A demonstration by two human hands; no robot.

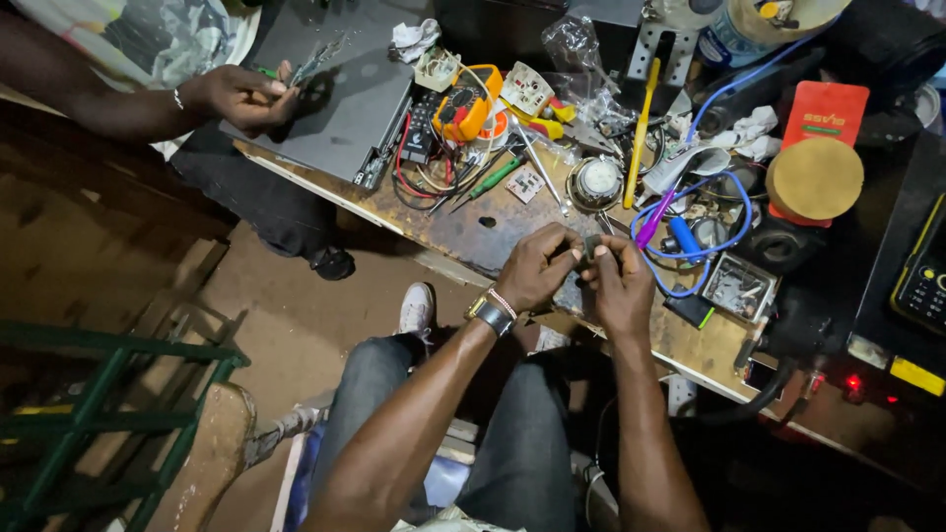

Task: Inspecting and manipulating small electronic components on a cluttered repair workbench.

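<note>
Both hands [581,276] pinch a small part [591,246] near a red card [826,113].

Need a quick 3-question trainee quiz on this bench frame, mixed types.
1. True or false: the left hand and right hand together hold one small grey part.
2. The multimeter on the workbench is: A) orange B) green C) white
3. What does the co-worker's hand at the far left rest on?

Key: 1 true. 2 A. 3 A flat dark grey case.
</note>
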